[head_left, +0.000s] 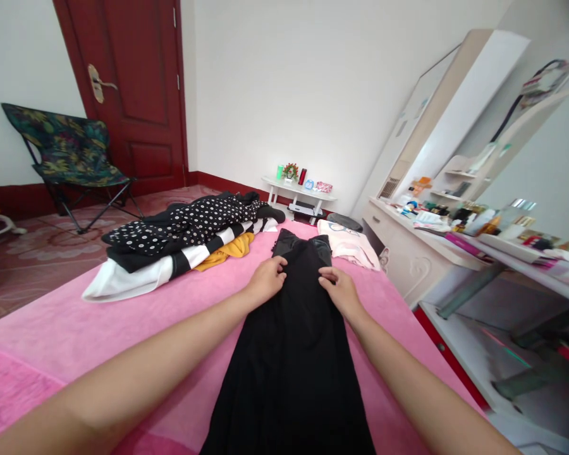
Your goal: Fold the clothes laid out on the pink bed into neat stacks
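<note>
Bed [99, 325]: clothes pile [184, 229] nr blk garment [294, 354]

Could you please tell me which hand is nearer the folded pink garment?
Right: the right hand is just short of the pink garment; it's at the right edge of the black garment, the left hand farther, at its left edge.

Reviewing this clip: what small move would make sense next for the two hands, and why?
Probably turning one side of the black garment inward: it lies lengthwise on the pink bed cover, its sides not folded over, and the left hand and right hand are at opposite edges, near its upper end.
</note>
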`<state>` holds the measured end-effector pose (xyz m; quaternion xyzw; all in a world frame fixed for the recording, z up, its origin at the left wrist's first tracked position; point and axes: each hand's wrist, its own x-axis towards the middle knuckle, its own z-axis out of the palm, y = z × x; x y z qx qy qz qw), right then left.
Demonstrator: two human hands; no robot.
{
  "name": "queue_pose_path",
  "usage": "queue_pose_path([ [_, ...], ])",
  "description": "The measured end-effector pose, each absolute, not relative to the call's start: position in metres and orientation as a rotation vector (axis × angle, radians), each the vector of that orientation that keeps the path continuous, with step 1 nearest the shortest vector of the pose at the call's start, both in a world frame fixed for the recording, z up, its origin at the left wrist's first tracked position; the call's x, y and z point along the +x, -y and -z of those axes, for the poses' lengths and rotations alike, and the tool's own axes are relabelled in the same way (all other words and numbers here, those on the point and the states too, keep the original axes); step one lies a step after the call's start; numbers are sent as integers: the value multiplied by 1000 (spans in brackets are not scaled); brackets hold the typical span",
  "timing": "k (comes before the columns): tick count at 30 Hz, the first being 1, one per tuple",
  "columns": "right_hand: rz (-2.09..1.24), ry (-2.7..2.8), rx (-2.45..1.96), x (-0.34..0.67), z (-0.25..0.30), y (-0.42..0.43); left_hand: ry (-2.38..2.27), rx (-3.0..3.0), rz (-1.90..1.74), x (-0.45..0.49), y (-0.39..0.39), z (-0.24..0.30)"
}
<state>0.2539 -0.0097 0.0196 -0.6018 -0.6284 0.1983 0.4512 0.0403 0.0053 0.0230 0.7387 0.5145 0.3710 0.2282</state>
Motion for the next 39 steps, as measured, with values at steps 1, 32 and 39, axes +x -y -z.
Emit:
queue_pose_path([
  [1,-453,1480,-1540,257,-12,-11,-1456,1942,-1006,41,-16,-14],
  [32,-131,2333,-1603,222,-2,-27,-1411,1740,-1165,30,-42,16],
  [39,-288,2491,-1442,207,-32,69,-1359,1804,-1212,27,-36,16],
])
